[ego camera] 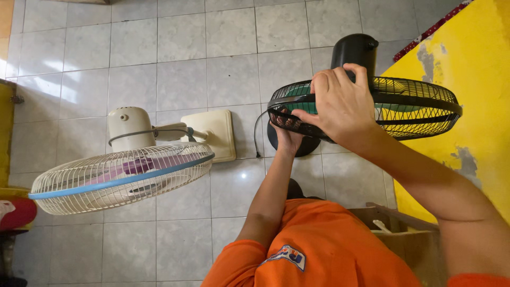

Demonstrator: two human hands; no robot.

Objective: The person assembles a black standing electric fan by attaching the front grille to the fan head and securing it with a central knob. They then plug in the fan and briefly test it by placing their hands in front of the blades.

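Both hands' grip closes on the black fan's cage [414, 103], right hand [340, 103] over the rim, left hand [289, 135] beneath; I'd keep pressure even so the wires don't bend.

The person wears a bright orange short-sleeved shirt [324, 250] with a blue-and-white chest patch [287, 259]; forearms bare.

The left hand [288, 139] sits mostly behind the black fan [372, 106], its fingers lost under the grille at centre frame. The right hand [340, 103] covers part of the rim. The fan's base is barely showing below. At lower left, a red thing [18, 212] is cut off by the edge.
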